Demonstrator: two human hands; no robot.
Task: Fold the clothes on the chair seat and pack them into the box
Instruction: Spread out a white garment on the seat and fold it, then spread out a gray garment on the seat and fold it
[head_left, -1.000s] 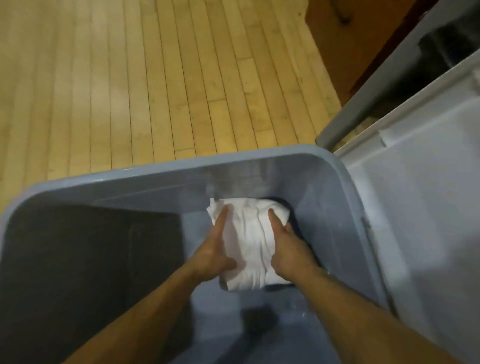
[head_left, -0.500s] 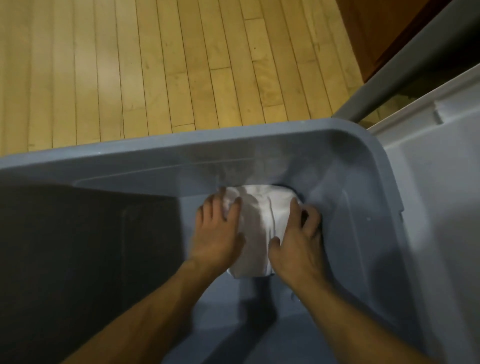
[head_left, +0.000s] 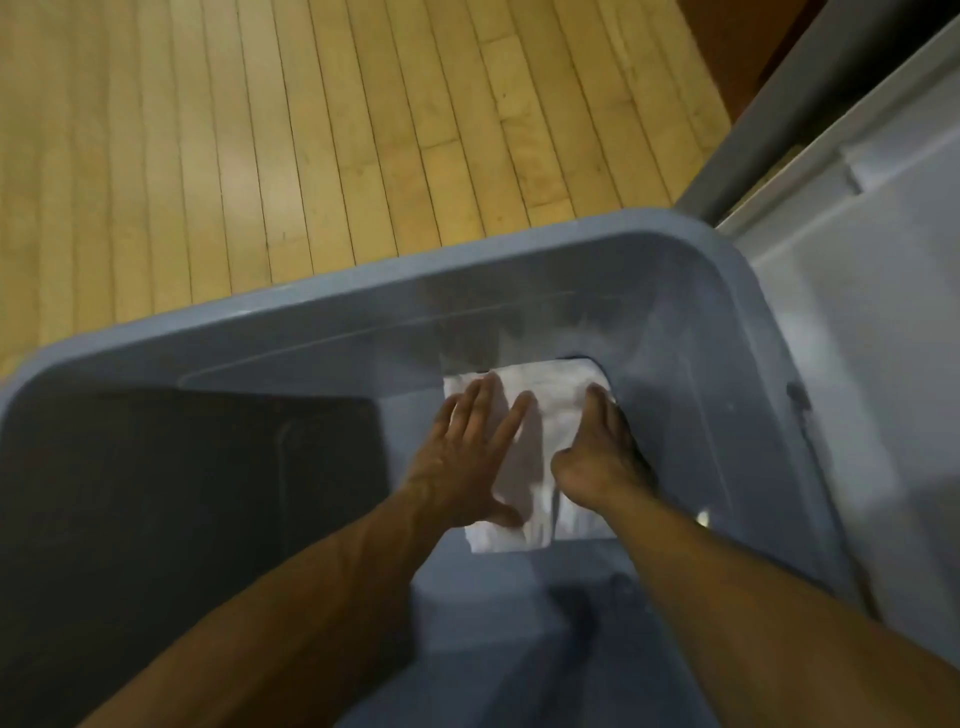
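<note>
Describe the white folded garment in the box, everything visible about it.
The white folded garment looks like soft cloth, folded into a rough rectangle with lengthwise creases. It lies flat on the floor of the blue-grey plastic box, near its far right corner. The left hand presses flat on it; the right hand rests on its right side.

Count on inspection — one blue-grey box (head_left: 395, 270); one folded white garment (head_left: 545, 441) inside it, over one dark item (head_left: 602, 371) of which only an edge shows. Two hands — left hand (head_left: 462, 462), right hand (head_left: 602, 457). One pale lid (head_left: 883, 364) beside the box.
</note>
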